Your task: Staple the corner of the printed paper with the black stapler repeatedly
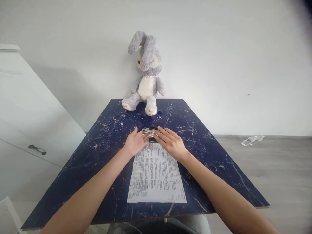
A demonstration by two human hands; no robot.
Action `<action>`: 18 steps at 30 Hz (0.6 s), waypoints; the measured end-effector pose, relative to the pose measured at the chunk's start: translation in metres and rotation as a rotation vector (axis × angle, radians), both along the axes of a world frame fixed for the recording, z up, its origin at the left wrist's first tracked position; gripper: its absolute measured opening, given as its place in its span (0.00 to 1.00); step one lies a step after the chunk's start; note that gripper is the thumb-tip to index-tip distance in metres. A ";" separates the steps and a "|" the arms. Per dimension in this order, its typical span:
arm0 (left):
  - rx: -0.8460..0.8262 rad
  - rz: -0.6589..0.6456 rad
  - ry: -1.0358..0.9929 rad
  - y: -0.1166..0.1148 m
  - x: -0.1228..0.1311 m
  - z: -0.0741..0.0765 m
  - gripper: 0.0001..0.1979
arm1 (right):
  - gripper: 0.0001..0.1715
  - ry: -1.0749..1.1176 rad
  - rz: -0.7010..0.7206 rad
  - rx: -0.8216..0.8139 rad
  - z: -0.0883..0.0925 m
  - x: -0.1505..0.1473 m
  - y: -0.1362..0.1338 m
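Here, the left hand [136, 140], fingers loosely extended, and the right hand [172, 142], back uppermost, meet around a slim black-and-silver object [147, 130] at the far end of a white printed paper sheet [158, 178] on the dark-blue marbled table [200, 136]; whether either is clamped on it (fingers cover much of it) I cannot tell.

The worktop [104, 139] is dark blue, with pale veins like marble. A printed sheet [157, 172] lies toward its near edge; a grey plush rabbit [147, 86] sits at its far edge.
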State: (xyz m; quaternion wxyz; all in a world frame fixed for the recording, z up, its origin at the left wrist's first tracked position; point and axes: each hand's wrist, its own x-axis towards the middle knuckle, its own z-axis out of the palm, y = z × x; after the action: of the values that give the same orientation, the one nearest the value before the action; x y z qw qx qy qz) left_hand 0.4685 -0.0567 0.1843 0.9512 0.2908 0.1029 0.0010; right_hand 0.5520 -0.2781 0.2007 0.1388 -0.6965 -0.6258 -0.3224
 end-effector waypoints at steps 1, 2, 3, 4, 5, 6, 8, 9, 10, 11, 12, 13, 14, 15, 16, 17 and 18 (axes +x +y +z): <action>0.000 0.005 0.000 0.000 0.000 0.001 0.22 | 0.27 -0.032 -0.011 -0.010 0.000 0.000 0.001; 0.013 0.016 0.000 -0.001 0.000 0.001 0.19 | 0.26 -0.051 -0.025 -0.016 -0.001 0.000 0.002; 0.040 0.024 -0.002 -0.001 0.001 0.002 0.15 | 0.25 -0.058 -0.042 -0.017 -0.001 0.001 0.002; 0.081 0.024 -0.009 -0.001 0.001 0.001 0.12 | 0.24 -0.056 -0.067 -0.009 -0.002 0.002 0.003; 0.129 0.017 -0.020 -0.001 0.001 0.001 0.10 | 0.24 -0.049 -0.095 0.003 -0.002 0.003 0.003; 0.178 0.001 -0.033 -0.001 0.002 0.000 0.11 | 0.23 -0.043 -0.119 0.013 -0.002 0.004 0.002; 0.256 -0.023 -0.058 -0.002 0.002 -0.003 0.11 | 0.24 -0.041 -0.134 0.010 -0.001 0.006 0.001; 0.280 -0.028 -0.070 -0.002 0.002 -0.005 0.11 | 0.24 -0.047 -0.124 -0.004 0.000 0.007 0.001; 0.301 -0.022 -0.082 -0.003 0.003 -0.007 0.10 | 0.24 -0.054 -0.109 -0.021 0.000 0.007 0.000; 0.323 -0.013 -0.093 -0.003 0.003 -0.009 0.09 | 0.24 -0.056 -0.096 -0.034 0.001 0.007 0.000; 0.345 -0.004 -0.099 -0.003 0.004 -0.012 0.08 | 0.24 -0.049 -0.091 -0.035 0.001 0.006 0.000; 0.364 0.007 -0.095 -0.003 0.005 -0.014 0.07 | 0.25 -0.031 -0.092 -0.027 0.001 0.006 0.000; 0.378 0.020 -0.082 -0.003 0.006 -0.016 0.08 | 0.27 -0.004 -0.094 -0.010 0.000 0.005 0.001; 0.388 0.047 -0.063 -0.003 0.007 -0.017 0.08 | 0.28 0.039 -0.098 0.015 -0.001 0.006 0.001; 0.392 0.087 -0.043 -0.003 0.007 -0.018 0.08 | 0.30 0.102 -0.109 0.052 -0.002 0.007 0.001; 0.393 0.141 -0.026 -0.002 0.008 -0.019 0.09 | 0.32 0.190 -0.128 0.100 -0.002 0.008 0.001; 0.396 0.209 -0.016 -0.002 0.009 -0.019 0.08 | 0.32 0.304 -0.152 0.147 -0.003 0.010 0.001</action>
State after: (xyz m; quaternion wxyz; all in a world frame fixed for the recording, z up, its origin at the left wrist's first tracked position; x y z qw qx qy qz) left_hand 0.4773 -0.0584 0.1658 0.8711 0.4596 0.1229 0.1220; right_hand 0.5624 -0.2769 0.1974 0.2574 -0.7705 -0.5180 -0.2679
